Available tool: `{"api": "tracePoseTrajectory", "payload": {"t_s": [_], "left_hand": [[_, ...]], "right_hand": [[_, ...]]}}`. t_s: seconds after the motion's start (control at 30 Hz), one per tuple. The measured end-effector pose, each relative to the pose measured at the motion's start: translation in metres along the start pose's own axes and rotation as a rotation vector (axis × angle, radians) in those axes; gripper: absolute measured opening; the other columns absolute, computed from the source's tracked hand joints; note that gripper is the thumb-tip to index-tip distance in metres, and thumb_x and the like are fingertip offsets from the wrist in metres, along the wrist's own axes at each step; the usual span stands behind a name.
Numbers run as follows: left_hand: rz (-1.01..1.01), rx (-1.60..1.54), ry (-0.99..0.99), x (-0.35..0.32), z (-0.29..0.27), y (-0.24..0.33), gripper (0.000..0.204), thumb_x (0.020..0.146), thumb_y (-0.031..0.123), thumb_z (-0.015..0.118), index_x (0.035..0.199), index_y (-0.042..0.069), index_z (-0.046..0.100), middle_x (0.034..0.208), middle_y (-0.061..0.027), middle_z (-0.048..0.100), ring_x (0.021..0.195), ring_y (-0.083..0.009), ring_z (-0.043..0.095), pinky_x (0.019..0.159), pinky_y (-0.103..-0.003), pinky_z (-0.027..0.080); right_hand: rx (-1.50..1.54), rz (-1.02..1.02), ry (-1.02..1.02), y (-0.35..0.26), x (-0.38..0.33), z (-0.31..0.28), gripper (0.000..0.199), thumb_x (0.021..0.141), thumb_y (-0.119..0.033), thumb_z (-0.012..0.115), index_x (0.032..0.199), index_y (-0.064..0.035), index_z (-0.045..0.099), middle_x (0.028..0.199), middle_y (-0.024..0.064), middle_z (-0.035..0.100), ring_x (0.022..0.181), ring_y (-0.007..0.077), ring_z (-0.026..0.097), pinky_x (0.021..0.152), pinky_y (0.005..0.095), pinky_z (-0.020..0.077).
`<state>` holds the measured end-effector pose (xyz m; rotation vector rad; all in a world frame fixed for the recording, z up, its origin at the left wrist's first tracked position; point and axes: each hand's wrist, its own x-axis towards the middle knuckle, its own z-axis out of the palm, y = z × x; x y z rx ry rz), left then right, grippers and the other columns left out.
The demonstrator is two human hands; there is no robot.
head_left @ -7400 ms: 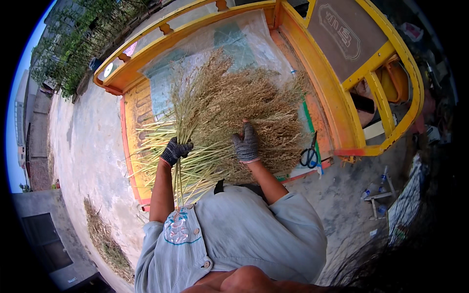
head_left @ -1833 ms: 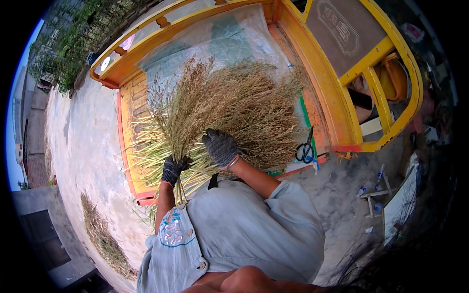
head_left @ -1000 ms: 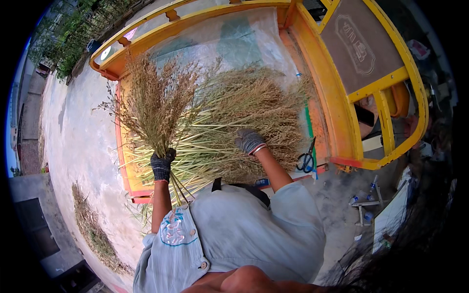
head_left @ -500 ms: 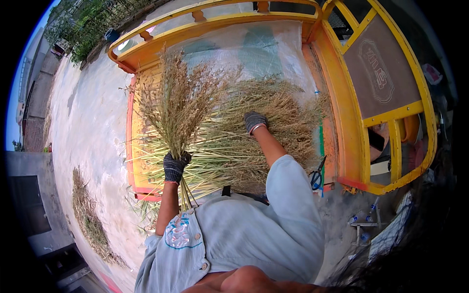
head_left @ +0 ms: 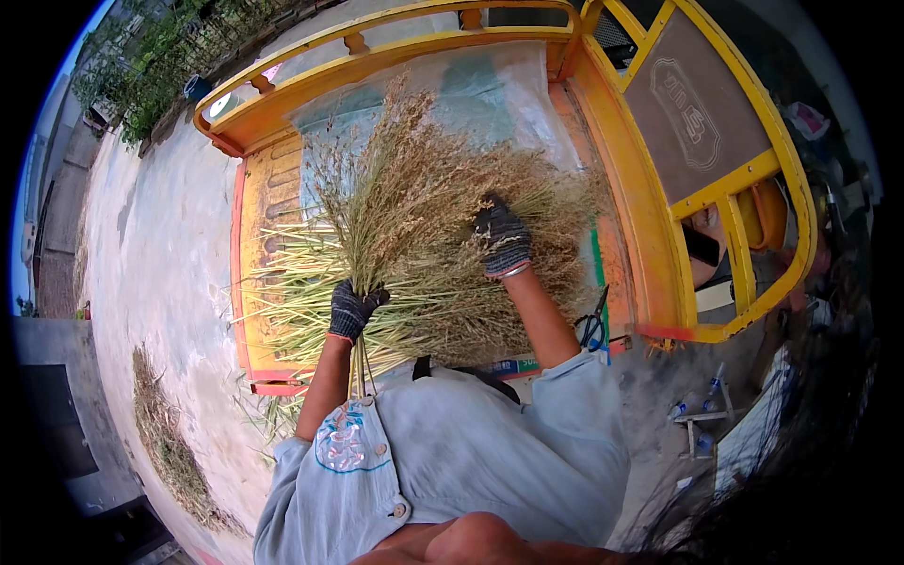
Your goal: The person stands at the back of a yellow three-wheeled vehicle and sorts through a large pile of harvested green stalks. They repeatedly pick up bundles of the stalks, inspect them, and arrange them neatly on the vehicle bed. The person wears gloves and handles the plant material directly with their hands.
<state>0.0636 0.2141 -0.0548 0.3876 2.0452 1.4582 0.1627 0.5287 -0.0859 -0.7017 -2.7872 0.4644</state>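
My left hand [head_left: 354, 311], in a dark knit glove, is closed round the stems of an upright bundle of dry seed-head stalks [head_left: 377, 198]. The brown tops fan out above the fist and the cut stem ends stick out below it. My right hand [head_left: 502, 240], gloved alike, is at the right side of these tops, fingers curled among the seed heads and partly hidden. It seems to grip some stalks there. Beneath both hands lies a pile of the same stalks [head_left: 443, 325], pale stems to the left, brown heads to the right.
The pile lies on an orange-yellow cart bed [head_left: 264, 184] partly covered by a clear plastic sheet [head_left: 508, 89]. A yellow rail [head_left: 405, 55] bounds the far side. Dark-handled scissors [head_left: 591, 330] lie at the right near edge. Plant debris [head_left: 169, 443] lies on the concrete at left.
My right hand has risen from the pile and come nearer, up against the bundle's tops. The bundle in my left hand now leans more to the right, its heads spread toward the right hand.
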Motion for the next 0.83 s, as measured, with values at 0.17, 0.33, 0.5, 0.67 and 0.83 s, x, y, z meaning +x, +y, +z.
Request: {"api": "tracePoseTrajectory", "payload": {"t_s": [0.17, 0.33, 0.5, 0.67, 0.83], "left_hand": [[0.146, 0.138, 0.126, -0.009, 0.012, 0.060, 0.033, 0.069, 0.023, 0.074, 0.093, 0.003, 0.062, 0.084, -0.0089, 0.066, 0.075, -0.0179, 0.062, 0.069, -0.031, 0.048], [0.174, 0.412, 0.182, 0.017, 0.023, 0.084, 0.040, 0.066, 0.032, 0.075, 0.092, 0.004, 0.062, 0.080, -0.0118, 0.065, 0.073, -0.0246, 0.062, 0.066, -0.033, 0.047], [0.132, 0.767, -0.015, 0.036, 0.067, 0.096, 0.043, 0.062, 0.032, 0.074, 0.096, 0.008, 0.062, 0.079, -0.0159, 0.064, 0.073, -0.0313, 0.060, 0.065, -0.038, 0.047], [0.205, 0.591, -0.019, 0.054, 0.072, 0.069, 0.046, 0.062, 0.027, 0.077, 0.099, 0.006, 0.059, 0.083, -0.0117, 0.065, 0.073, -0.0256, 0.062, 0.067, -0.036, 0.048], [0.100, 0.392, 0.000, 0.089, 0.064, 0.039, 0.038, 0.070, 0.024, 0.074, 0.102, 0.011, 0.060, 0.080, -0.0090, 0.065, 0.069, -0.0192, 0.059, 0.064, -0.033, 0.048]], "right_hand": [[-0.081, -0.177, 0.253, -0.013, -0.029, -0.055, 0.030, 0.076, -0.026, 0.057, 0.102, -0.0101, 0.059, 0.114, 0.0142, 0.054, 0.095, 0.0320, 0.057, 0.075, 0.0454, 0.0487], [0.044, -0.170, 0.304, -0.021, -0.035, -0.068, 0.024, 0.074, -0.022, 0.060, 0.094, -0.0099, 0.060, 0.108, 0.0133, 0.055, 0.088, 0.0306, 0.059, 0.069, 0.0430, 0.0506], [-0.057, -0.281, 0.387, -0.049, -0.047, -0.098, 0.022, 0.073, -0.021, 0.062, 0.092, -0.0113, 0.060, 0.105, 0.0117, 0.056, 0.082, 0.0292, 0.059, 0.065, 0.0415, 0.0499], [0.074, -0.251, 0.549, -0.068, -0.068, -0.115, 0.024, 0.071, -0.021, 0.066, 0.093, -0.0123, 0.061, 0.102, 0.0119, 0.057, 0.080, 0.0311, 0.059, 0.066, 0.0391, 0.0497], [0.541, -0.210, 0.489, -0.081, -0.107, -0.076, 0.020, 0.072, -0.025, 0.067, 0.085, -0.0114, 0.059, 0.108, 0.0070, 0.054, 0.081, 0.0314, 0.058, 0.066, 0.0395, 0.0494]]}}
